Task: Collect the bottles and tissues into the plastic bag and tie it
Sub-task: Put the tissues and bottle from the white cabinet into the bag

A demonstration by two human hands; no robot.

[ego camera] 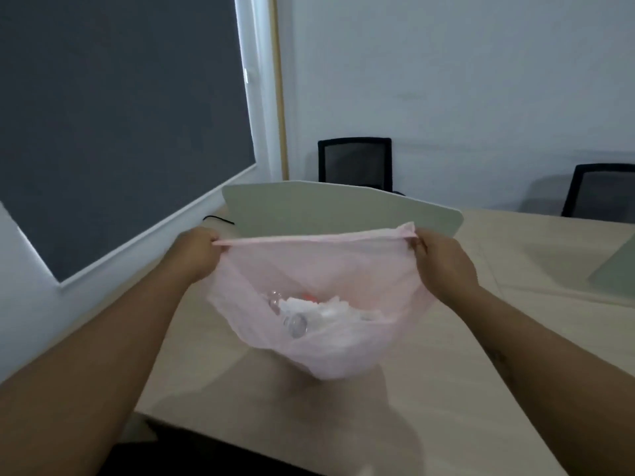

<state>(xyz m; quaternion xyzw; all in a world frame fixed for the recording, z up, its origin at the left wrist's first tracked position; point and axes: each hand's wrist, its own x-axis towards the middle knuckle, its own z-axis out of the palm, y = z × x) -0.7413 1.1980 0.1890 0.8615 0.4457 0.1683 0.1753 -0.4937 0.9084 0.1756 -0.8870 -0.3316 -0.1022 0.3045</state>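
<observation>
above the bench (pixel 464 372) the plastic bag (pixel 319 269), with bottles (pixel 295 322) and tissues (pixel 330 309) inside, is gripped at its rim by the left hand (pixel 196 249) and right hand (pixel 439 259), and could tear if overstretched.

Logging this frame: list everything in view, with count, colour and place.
bag: one, pink, held up, mouth stretched wide
bottles: count unclear, clear, inside bag
tissues: a heap, white, inside bag
table: one, beige, under bag
divider: one, pale grey, on table behind bag
chairs: two, black, beyond table
blind: one, dark grey, left wall
cable: one, black, left of divider
left hand: grips bag's left rim
right hand: grips bag's right rim
</observation>
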